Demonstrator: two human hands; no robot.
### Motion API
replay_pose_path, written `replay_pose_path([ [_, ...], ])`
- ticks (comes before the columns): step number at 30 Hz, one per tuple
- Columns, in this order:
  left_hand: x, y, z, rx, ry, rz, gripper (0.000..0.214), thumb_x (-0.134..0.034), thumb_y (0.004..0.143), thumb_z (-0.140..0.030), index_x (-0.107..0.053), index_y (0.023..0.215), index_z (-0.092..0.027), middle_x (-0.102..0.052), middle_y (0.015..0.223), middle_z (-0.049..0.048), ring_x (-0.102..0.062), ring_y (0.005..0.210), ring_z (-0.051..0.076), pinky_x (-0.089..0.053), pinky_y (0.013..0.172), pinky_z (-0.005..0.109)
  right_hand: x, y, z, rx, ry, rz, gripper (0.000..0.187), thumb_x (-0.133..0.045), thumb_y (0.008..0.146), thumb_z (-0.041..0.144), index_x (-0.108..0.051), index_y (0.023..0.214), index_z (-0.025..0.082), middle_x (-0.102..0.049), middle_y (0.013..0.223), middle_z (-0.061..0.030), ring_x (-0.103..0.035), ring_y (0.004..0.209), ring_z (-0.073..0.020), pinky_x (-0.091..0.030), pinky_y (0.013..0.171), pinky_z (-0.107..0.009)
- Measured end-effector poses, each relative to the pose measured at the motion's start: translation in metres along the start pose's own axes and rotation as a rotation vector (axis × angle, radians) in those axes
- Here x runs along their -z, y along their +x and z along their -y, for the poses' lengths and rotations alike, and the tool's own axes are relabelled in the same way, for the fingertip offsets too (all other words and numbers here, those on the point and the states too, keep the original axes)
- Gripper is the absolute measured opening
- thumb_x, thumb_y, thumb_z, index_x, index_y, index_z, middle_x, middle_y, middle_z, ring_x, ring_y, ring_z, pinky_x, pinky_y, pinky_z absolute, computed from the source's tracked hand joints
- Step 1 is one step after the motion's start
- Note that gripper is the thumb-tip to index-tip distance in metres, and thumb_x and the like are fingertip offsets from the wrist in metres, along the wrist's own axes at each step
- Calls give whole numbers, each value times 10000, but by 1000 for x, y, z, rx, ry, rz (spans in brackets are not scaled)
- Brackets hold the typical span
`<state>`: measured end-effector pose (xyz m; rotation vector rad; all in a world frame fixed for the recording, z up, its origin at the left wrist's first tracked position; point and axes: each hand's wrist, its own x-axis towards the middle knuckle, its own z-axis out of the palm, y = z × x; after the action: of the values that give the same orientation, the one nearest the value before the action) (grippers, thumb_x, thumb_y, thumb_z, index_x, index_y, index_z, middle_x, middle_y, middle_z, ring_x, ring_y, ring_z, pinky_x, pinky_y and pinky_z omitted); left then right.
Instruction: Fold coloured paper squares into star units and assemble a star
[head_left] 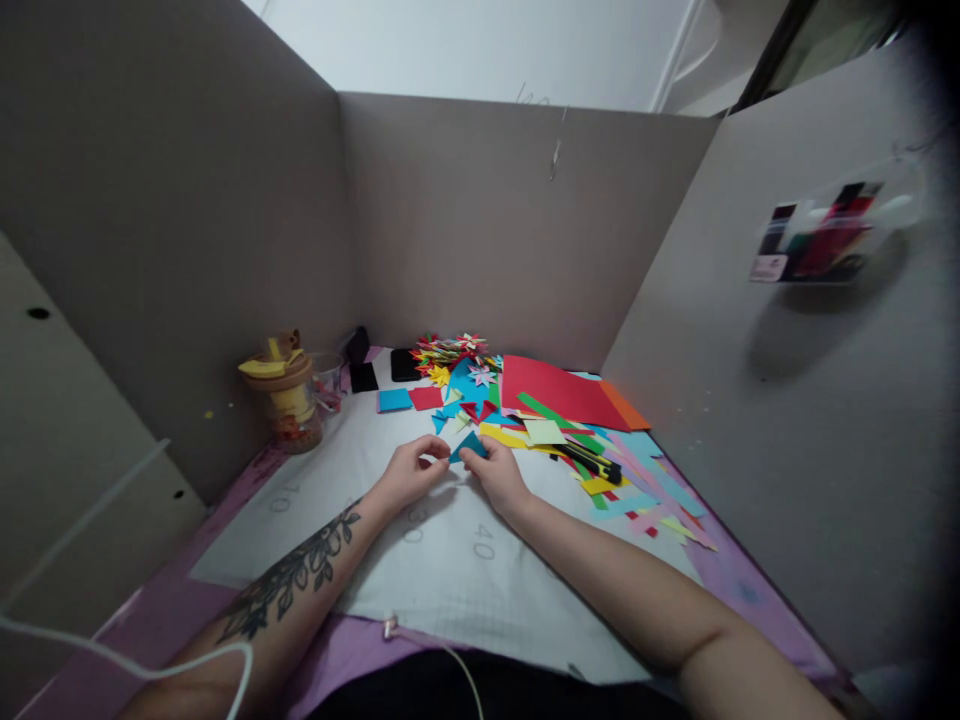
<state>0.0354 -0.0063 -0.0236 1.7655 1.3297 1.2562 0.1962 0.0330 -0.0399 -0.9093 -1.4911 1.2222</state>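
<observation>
Paper folding, by the look of it, and I'd guess this one's partway along. The blue piece (468, 445) sits just below the middle of the frame, already a pointed, triangle-ish shape, though I can't make out the creases. The right hand (499, 478) has it pinched between thumb and fingers. The left hand (416, 468) has curled fingers right by the piece's left tip, with a small gap showing between thumb and forefinger; can't tell if they're gripping it too.

As for what's done: the paper stars (450, 352) near the center look finished to me, and a few red folded bits (489, 409) lie just above the hands. Left of those, the blue square (394, 400) and red square (426, 398) lie flat, so presumably all their folding's left. Loose strips (634, 455) and a cutter (600, 463) are right of center.
</observation>
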Motion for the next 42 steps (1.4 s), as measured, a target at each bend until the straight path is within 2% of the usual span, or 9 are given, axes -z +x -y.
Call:
replay_pose_path([
  [4, 1, -1, -4, 6, 68, 15, 163, -546, 738, -274, -640, 695, -149, -642, 702, 32, -567, 670, 147, -436, 595, 222, -3, -3, 0, 12, -33, 100, 183, -620, 696, 316, -548, 625, 164, -508, 532, 43, -444, 512, -102, -345, 518, -228],
  [10, 3, 1, -6, 32, 12, -19, 174, -544, 743, -288, -617, 669, -149, -612, 673, 15, -541, 663, 139, -415, 607, 217, -4, -2, -3, -48, 14, 119, 169, -625, 694, 321, -566, 679, 163, -536, 539, 34, -461, 500, -104, -343, 486, -219],
  [16, 1, 1, -4, 42, -35, 24, 179, -553, 734, -315, -614, 699, -151, -588, 667, 7, -520, 644, 131, -401, 569, 208, -5, -3, -2, -44, 2, 148, 165, -630, 684, 306, -556, 651, 162, -507, 534, 39, -425, 506, -97, -327, 482, -214],
  [22, 0, 1, -1, 96, -40, 0, 185, -566, 715, -322, -596, 664, -147, -561, 586, -15, -485, 545, 106, -366, 512, 201, -5, -3, -4, -59, 58, 137, 164, -625, 692, 316, -549, 713, 172, -535, 580, 40, -451, 508, -99, -347, 490, -216],
  [28, -2, 0, 0, 106, -85, 40, 156, -576, 710, -297, -594, 696, -142, -576, 613, -11, -496, 546, 99, -366, 515, 198, -6, -2, -5, 16, 56, 141, 98, -597, 694, 257, -559, 724, 172, -526, 608, 36, -457, 547, -104, -368, 529, -220],
  [33, -3, 0, -6, 179, -212, 58, 189, -595, 704, -326, -587, 704, -137, -546, 570, -21, -480, 499, 89, -355, 484, 195, -7, -3, -1, 77, 62, 96, 87, -573, 672, 219, -570, 751, 181, -529, 647, 32, -454, 585, -111, -374, 557, -222],
  [37, -3, 0, -8, 210, -237, 29, 194, -612, 688, -330, -588, 688, -137, -544, 537, -24, -489, 482, 93, -348, 472, 195, -8, -4, 2, 34, 101, 79, 92, -565, 665, 214, -570, 751, 183, -514, 600, 40, -449, 545, -109, -367, 534, -223],
  [42, -5, 0, -5, 161, -148, -11, 163, -596, 690, -297, -562, 626, -151, -574, 521, -23, -495, 479, 96, -352, 478, 195, -11, -3, 2, -12, 147, 83, 74, -591, 653, 210, -544, 704, 185, -496, 559, 58, -419, 497, -90, -336, 507, -215],
])
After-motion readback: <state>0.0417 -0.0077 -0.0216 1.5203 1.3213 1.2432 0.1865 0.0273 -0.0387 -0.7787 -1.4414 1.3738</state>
